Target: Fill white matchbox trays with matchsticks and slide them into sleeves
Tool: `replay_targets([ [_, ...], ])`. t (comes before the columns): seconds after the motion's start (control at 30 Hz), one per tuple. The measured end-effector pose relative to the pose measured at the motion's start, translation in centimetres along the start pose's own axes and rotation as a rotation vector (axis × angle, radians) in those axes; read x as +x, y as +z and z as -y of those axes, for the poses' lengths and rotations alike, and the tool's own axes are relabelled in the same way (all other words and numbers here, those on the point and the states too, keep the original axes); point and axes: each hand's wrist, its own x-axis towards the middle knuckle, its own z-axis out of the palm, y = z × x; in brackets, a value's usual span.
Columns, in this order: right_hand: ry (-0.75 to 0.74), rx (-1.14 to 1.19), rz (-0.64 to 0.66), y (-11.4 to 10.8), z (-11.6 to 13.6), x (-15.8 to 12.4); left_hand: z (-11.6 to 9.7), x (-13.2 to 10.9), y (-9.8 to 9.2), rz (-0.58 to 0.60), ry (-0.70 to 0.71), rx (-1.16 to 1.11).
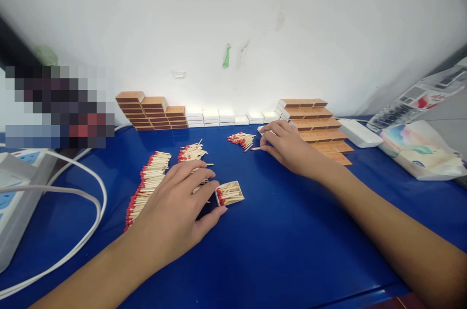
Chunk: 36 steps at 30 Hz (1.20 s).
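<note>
On the blue table [284,241], my left hand [178,207] grips the left end of a small open matchbox tray [230,193] filled with red-tipped matches, thumb and fingers around it. Loose matches [149,180] lie in rows under and left of that hand. My right hand [288,146] reaches farther back, fingers curled on a white empty tray [261,130] next to a small match pile [241,139] and one stray match [255,148].
Stacks of orange matchbox sleeves stand at the back left [151,112] and back right [314,124], with white inner trays [219,116] between them along the wall. A power strip [14,192] with white cable lies left; a white box [359,133] and wrapped pack [419,148] sit right.
</note>
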Motion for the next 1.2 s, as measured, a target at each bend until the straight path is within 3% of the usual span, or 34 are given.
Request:
replay_targets([
  [0.2,-0.024,0.089,-0.02,-1.4,1.9,0.2,-0.1,0.0,-0.1,-0.001,0.0,0.001],
  [0.33,-0.068,0.195,-0.083,-3.3,5.6,0.2,-0.2,0.0,-0.1,-0.009,-0.006,0.005],
  [0.47,-0.141,0.242,-0.05,-4.3,9.5,-0.1,-0.1,0.2,-0.1,-0.007,-0.011,0.0],
  [0.6,-0.196,0.248,-0.03,-4.3,11.3,-0.3,0.0,0.2,0.0,0.009,-0.017,-0.006],
  [0.77,-0.133,0.438,-0.079,-4.2,10.1,0.1,0.1,0.1,0.0,0.003,-0.009,-0.01],
  [0.9,-0.012,0.356,-0.198,-3.2,7.0,0.4,0.0,0.1,0.0,-0.002,-0.003,-0.011],
  [1.07,0.013,0.155,-0.124,-1.2,3.1,0.2,0.0,0.1,0.0,0.004,-0.006,-0.009],
  [1.2,0.013,0.143,-0.068,-0.4,2.1,0.2,-0.1,0.1,0.0,0.001,-0.005,-0.001],
])
